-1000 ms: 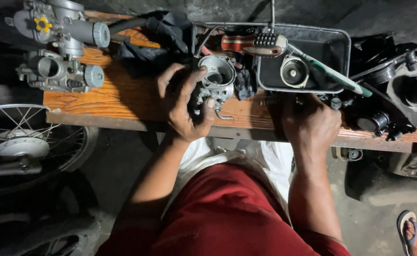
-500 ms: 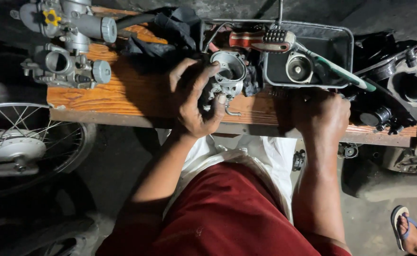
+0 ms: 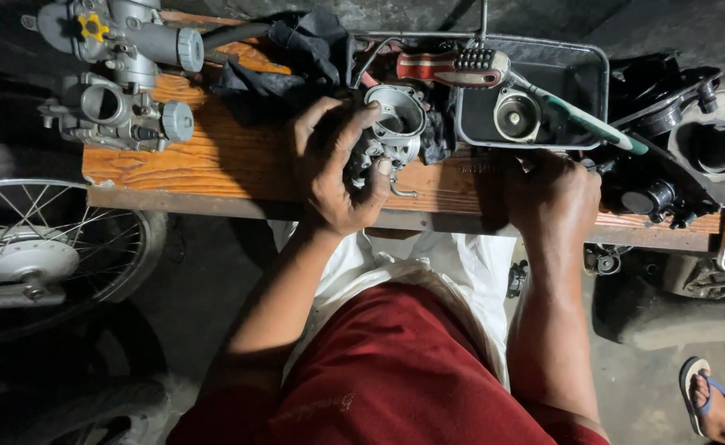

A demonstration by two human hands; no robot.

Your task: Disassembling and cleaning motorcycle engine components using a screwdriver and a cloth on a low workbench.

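— Hands first: what has the left hand (image 3: 333,177) got?
— It is curled around a grey metal carburettor body (image 3: 391,128) with a round open mouth, held on the orange wooden counter (image 3: 214,156), just beside the black rectangular metal tray (image 3: 581,62).
— And the right hand (image 3: 552,198)?
— Knuckles up at the counter's near edge, fingers folded under; I cannot tell whether it holds anything.
— Nearby?
— Red-handled screwdriver (image 3: 453,67) across the tray's rim; two grey carburettors (image 3: 119,74) at the far left.

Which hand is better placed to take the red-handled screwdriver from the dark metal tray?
Probably the right hand. It rests on the wooden bench just below the dark metal tray, holding nothing visible, while the left hand grips the silver carburetor body. The red-handled screwdriver lies between them.
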